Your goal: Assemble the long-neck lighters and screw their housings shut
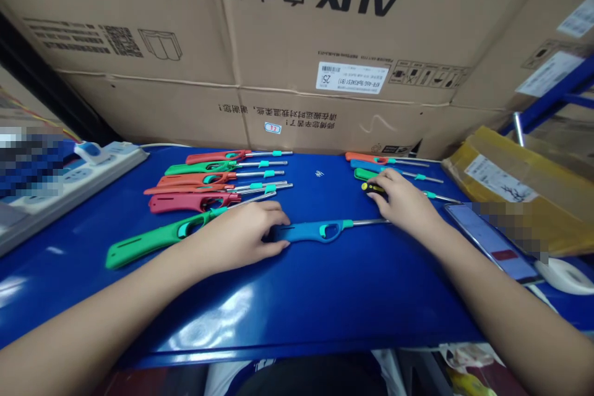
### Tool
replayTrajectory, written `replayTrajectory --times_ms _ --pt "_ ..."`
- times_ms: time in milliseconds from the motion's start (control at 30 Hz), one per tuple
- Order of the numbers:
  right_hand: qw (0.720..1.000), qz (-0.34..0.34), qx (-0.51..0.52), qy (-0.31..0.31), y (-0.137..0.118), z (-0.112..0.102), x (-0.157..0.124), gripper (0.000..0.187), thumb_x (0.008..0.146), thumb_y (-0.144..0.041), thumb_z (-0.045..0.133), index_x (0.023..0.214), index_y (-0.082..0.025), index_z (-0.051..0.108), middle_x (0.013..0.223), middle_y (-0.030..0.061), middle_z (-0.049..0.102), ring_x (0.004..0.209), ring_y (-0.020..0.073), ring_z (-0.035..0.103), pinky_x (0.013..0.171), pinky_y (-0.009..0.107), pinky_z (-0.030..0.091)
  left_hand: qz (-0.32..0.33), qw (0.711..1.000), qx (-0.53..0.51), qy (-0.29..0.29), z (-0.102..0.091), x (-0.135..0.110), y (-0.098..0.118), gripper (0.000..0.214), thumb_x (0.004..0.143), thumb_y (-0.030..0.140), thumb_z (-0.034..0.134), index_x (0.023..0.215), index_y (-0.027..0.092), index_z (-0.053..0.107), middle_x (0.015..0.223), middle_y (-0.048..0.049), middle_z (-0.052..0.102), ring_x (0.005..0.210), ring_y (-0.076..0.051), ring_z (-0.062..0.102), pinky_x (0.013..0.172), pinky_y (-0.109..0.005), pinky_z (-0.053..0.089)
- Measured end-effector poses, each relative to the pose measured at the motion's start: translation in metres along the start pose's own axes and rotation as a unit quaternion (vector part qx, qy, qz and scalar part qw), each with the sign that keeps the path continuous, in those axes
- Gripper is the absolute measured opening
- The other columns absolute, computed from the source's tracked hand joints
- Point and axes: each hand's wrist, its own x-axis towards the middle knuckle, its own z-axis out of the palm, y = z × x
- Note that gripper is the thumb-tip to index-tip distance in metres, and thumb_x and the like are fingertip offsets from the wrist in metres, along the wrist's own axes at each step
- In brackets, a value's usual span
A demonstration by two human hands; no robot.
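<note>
My left hand (pixel 253 229) is closed on the handle end of a blue gas lighter (pixel 306 232), which lies on the blue table with its metal tube pointing right. In my right hand (pixel 408 198) is a screwdriver (pixel 372 189) with a black-and-yellow handle; its shaft is hidden by the hand. Under and beyond that hand lie a green lighter (pixel 364 174), a blue lighter (pixel 366 166) and an orange lighter (pixel 359 157). A green lighter (pixel 148 244) rests by my left wrist, with several red, orange and green lighters (pixel 195 201) in a row behind it.
Small metal pieces (pixel 319 174) lie mid-table (pixel 241 315). A large cardboard box (pixel 278 31) walls off the back. At left is a white power strip (pixel 74 179). To the right are a phone (pixel 487 241), a yellow-wrapped parcel (pixel 524 198) and a white rounded object (pixel 566 275).
</note>
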Motion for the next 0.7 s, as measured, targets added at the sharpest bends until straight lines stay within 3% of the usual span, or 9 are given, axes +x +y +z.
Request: replayTrajectory --times_ms 67,133,200,333,467,700 --pt "0.999 -0.01 0.015 0.036 -0.014 -0.009 0.0 0.02 0.095 -0.03 0.056 0.111 -0.021 0.063 0.116 0.0131 0.065 0.096 0.0284 0.069 0.08 0.043 0.06 0.012 1.0 -0.012 0.011 0.006 0.002 0.001 0.026 0.093 0.034 0.066 0.115 0.021 0.071 0.099 -0.0031 0.066 0.077 -0.017 0.064 0.069 -0.029 0.05" --pt "0.987 -0.009 0.099 0.124 -0.028 -0.014 -0.001 0.021 0.094 -0.033 0.06 0.111 -0.02 0.059 0.108 0.0121 0.068 0.083 0.0249 0.07 0.072 0.04 0.061 0.017 0.999 -0.026 0.021 0.012 0.003 0.002 0.027 0.093 0.033 0.066 0.116 0.02 0.071 0.1 -0.0037 0.065 0.076 -0.016 0.064 0.069 -0.028 0.05" --pt "0.963 0.017 0.212 0.166 -0.039 -0.013 -0.003 0.026 0.094 -0.036 0.062 0.115 -0.022 0.055 0.101 0.0088 0.07 0.077 0.0221 0.072 0.067 0.036 0.063 0.026 0.998 -0.039 0.036 0.018 0.004 0.004 0.027 0.094 0.033 0.065 0.116 0.019 0.071 0.1 -0.0042 0.065 0.075 -0.015 0.064 0.068 -0.026 0.049" --pt "0.93 0.035 0.332 0.154 -0.047 0.003 -0.008 0.031 0.09 -0.042 0.07 0.109 -0.023 0.056 0.101 0.0075 0.072 0.084 0.023 0.076 0.069 0.036 0.066 0.041 0.996 -0.053 0.057 0.024 0.004 0.004 0.029 0.095 0.034 0.064 0.119 0.02 0.071 0.1 -0.0042 0.065 0.076 -0.015 0.065 0.067 -0.026 0.05" --pt "0.935 0.017 0.328 0.136 -0.045 0.015 -0.012 0.026 0.089 -0.037 0.072 0.106 -0.022 0.059 0.108 0.0096 0.074 0.102 0.0258 0.075 0.081 0.041 0.067 0.045 0.994 -0.078 0.065 0.028 0.006 0.003 0.03 0.095 0.035 0.064 0.121 0.021 0.07 0.102 -0.0039 0.066 0.077 -0.015 0.065 0.069 -0.025 0.051" --pt "0.935 0.03 0.325 0.138 -0.043 0.013 -0.011 0.026 0.088 -0.036 0.073 0.105 -0.022 0.061 0.105 0.0085 0.075 0.102 0.0259 0.075 0.082 0.041 0.067 0.043 0.992 -0.097 0.069 0.031 0.008 0.003 0.031 0.094 0.035 0.066 0.121 0.021 0.07 0.102 -0.0034 0.065 0.077 -0.014 0.064 0.069 -0.024 0.051"
